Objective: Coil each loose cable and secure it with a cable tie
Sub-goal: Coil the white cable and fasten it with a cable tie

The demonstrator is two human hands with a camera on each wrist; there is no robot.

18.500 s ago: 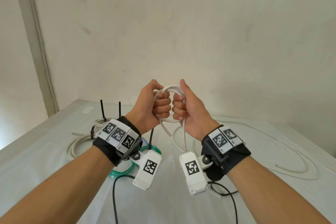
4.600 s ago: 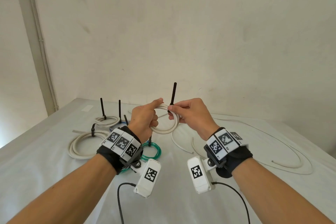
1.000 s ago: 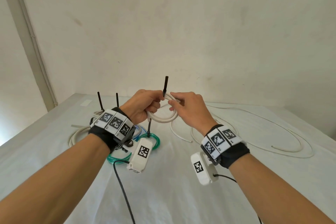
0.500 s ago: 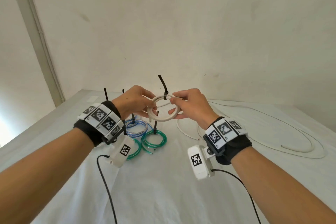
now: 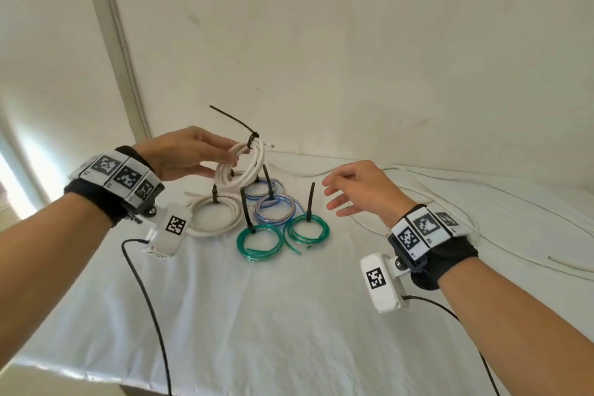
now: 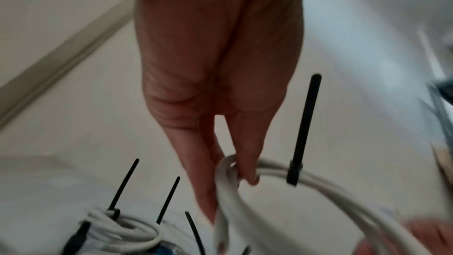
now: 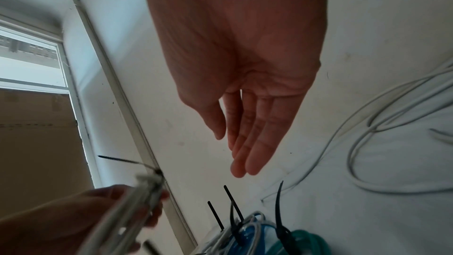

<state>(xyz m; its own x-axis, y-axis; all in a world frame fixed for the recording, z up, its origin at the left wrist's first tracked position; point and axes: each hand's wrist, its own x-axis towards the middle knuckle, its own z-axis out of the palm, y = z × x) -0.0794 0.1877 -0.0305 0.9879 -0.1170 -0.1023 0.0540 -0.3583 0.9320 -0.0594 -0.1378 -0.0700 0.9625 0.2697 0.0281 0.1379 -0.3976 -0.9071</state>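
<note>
My left hand [image 5: 205,154] pinches a small white cable coil [image 5: 242,167] in the air, above the tied coils on the table. A black cable tie [image 5: 239,124] is cinched round the coil's top, its tail slanting up to the left. In the left wrist view the fingers [image 6: 247,162] grip the white coil [image 6: 306,181] beside the tie [image 6: 302,133]. My right hand [image 5: 347,190] hovers to the right of the coil with straight, spread fingers and holds nothing. The right wrist view shows its bare palm [image 7: 250,84].
On the white table [image 5: 289,315] lie tied coils: a big white one [image 5: 213,215], two blue ones [image 5: 274,210] and two green ones [image 5: 260,243], each with an upright black tie. Loose white cable [image 5: 482,202] sprawls at the right. The wall stands close behind.
My right hand has let go of the coil and drawn back to the right. The left hand alone carries the tied coil leftward over the finished coils; the head view has tilted down.
</note>
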